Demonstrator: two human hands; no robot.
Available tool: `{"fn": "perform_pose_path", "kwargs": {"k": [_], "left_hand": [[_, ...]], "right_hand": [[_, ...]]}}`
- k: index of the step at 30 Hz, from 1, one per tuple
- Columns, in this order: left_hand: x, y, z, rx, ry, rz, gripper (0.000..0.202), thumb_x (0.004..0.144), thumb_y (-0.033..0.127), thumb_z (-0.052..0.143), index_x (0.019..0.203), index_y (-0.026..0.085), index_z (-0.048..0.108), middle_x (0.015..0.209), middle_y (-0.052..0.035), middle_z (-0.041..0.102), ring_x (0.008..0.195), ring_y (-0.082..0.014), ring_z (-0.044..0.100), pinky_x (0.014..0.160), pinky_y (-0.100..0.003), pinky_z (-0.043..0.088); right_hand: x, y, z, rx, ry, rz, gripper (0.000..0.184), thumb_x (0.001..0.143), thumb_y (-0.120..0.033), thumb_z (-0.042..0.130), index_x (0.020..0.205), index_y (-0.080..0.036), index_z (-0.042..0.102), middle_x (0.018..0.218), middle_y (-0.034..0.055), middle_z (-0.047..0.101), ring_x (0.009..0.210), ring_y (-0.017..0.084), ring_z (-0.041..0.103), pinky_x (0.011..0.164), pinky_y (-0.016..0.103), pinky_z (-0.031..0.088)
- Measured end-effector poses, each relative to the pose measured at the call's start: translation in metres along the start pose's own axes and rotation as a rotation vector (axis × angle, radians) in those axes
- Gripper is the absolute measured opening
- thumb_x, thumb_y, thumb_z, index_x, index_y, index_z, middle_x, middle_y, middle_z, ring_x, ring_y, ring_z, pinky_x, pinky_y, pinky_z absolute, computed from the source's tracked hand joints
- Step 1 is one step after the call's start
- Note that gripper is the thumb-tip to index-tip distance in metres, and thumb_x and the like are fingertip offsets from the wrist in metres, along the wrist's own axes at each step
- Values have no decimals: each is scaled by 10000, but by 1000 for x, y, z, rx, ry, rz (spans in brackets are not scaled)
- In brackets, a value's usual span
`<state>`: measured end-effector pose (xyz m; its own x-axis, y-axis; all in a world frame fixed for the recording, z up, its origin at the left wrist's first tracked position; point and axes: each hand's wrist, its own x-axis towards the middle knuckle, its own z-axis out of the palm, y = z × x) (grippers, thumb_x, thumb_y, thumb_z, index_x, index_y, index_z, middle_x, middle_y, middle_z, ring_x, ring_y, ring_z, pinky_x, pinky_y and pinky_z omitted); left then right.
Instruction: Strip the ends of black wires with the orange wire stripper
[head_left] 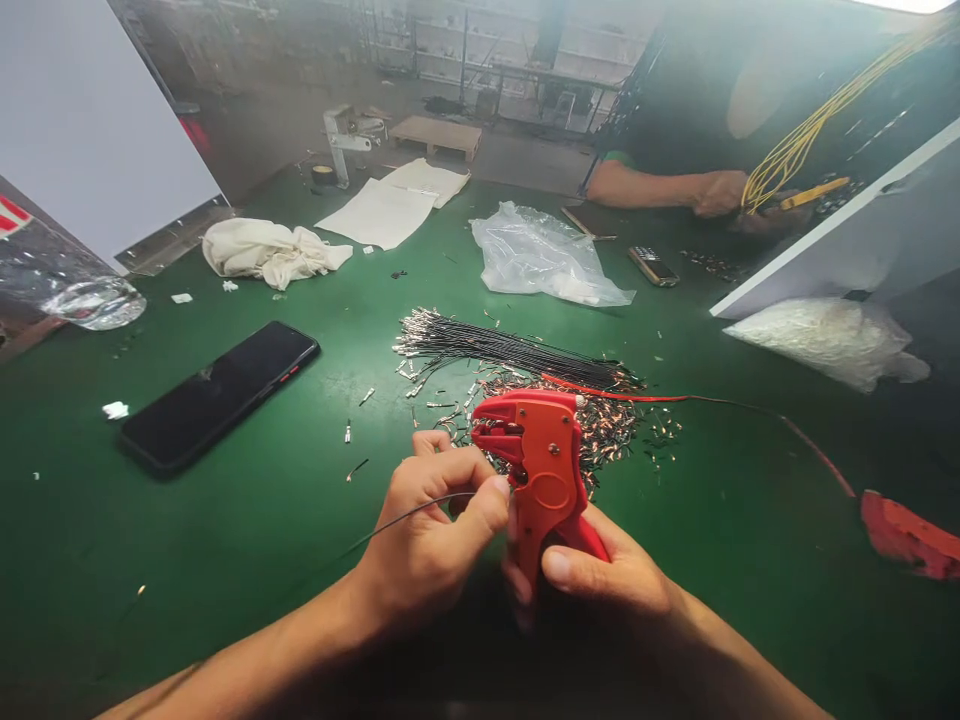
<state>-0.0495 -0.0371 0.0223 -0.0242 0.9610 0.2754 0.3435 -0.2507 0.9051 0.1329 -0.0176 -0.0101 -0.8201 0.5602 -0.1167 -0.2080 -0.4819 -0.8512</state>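
Observation:
My right hand (607, 575) is wrapped round the handles of a red and orange wire stripper (551, 470), whose jaws face left. Between thumb and finger, my left hand (442, 510) pinches a thin dark wire (401, 517). The wire's tail trails down to the left, and its near end is beside the stripper, under the jaws. Whether that end sits inside the tool I cannot tell. Just beyond the stripper lies a bundle of black wires (510, 350) with metal terminals at the left ends. A heap of wire scraps (611, 440) spreads behind and right of the tool.
A black phone (221, 395) lies at left on the green table (247, 560). Farther back are a white cloth (270, 250), paper sheets (390, 208) and a clear plastic bag (544, 255). Across the table, another person's hand (720, 192) is by yellow wires (810, 125). A red tool (907, 535) lies right.

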Motion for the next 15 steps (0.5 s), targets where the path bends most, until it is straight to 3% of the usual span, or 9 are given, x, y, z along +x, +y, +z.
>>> {"fn": "perform_pose_path", "kwargs": {"k": [6, 15], "left_hand": [[-3, 3, 2, 87, 48, 80, 298, 847, 159, 472, 552, 195, 448, 475, 94, 515, 512, -100, 361, 692, -347, 295], [-2, 2, 5, 116, 39, 106, 286, 825, 145, 468, 549, 190, 411, 484, 89, 467, 510, -99, 335, 676, -335, 286]], "right_hand": [[0, 2, 1, -8, 43, 23, 317, 868, -425, 654, 904, -126, 555, 695, 29, 591, 575, 132, 584, 554, 245, 463], [0, 5, 6, 39, 193, 119, 412, 818, -526, 678, 750, -162, 497, 501, -22, 554, 367, 100, 524, 381, 199, 452]]}}
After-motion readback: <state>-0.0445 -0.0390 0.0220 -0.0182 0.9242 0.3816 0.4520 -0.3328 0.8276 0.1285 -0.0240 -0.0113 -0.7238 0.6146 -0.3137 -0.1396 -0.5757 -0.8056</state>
